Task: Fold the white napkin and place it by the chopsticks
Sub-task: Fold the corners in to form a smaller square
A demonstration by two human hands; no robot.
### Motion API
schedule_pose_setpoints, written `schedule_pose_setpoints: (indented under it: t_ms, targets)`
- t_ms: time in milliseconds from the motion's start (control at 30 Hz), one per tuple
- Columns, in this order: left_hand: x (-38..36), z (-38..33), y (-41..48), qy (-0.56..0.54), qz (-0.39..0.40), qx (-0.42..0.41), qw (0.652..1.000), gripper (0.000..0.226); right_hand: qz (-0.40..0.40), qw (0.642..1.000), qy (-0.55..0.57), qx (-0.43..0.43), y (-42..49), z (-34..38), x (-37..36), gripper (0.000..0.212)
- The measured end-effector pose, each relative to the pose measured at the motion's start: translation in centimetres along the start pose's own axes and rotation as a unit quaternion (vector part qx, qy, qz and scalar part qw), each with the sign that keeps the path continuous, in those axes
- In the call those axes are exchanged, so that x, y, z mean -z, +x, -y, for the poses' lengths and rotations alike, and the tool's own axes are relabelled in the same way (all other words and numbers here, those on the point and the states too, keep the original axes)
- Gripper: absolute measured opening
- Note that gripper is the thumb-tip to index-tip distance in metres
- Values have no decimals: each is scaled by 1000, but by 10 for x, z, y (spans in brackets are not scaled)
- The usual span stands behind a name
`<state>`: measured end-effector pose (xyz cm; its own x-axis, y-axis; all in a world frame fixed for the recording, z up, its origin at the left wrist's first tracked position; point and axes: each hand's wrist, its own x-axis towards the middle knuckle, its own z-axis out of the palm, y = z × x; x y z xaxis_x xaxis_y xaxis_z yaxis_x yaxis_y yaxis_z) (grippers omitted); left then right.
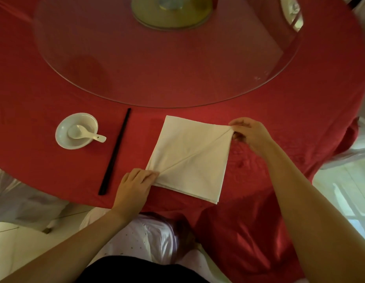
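- Here, the round desk under both hands is covered by a red cloth that hangs down over the near edge. Beyond the fingers a large glass turntable lies on it.
- The room around is dim, with a pale tiled floor to the right of the right arm.
- The white napkin lies flat between the two hands, in layers, with a tight diagonal ridge from corner to corner.
- The left hand pinches the near left corner, and the fingers of the right hand pinch the far right corner. I judge that they pull apart to make the diagonal fold sharp.
- The black chopsticks lie just left of the left fingers, apart from the napkin, so the place for it is near.
- Further left stands a white bowl with a spoon inside.
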<state>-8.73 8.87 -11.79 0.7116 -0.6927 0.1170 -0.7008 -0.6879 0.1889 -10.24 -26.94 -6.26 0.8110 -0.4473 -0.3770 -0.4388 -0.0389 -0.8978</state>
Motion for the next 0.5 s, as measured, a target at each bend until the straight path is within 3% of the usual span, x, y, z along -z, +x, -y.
schedule_pose_setpoints:
  t_ms: [100,167,300,367,433,500]
  targets:
    - [-3,-1,-2,1,-26,-15,1000,32,114,992,30,38,-10,18,5,21]
    - [-3,-4,-2,2,-32,-19,999,34,152,985,-41,76,-15,32,-1,25]
    - [2,-12,1,32,12,-7,999,45,101,964,-183,163,-19,50,-30,13]
    - [12,-23,7,43,51,26,997,48,63,934,-257,240,-20,59,-42,8]
    - [25,-37,18,40,77,73,994,55,46,909,-283,302,-22,71,-49,6]
    - [41,-47,34,-18,48,113,992,64,40,901,-279,329,-26,86,-52,6]
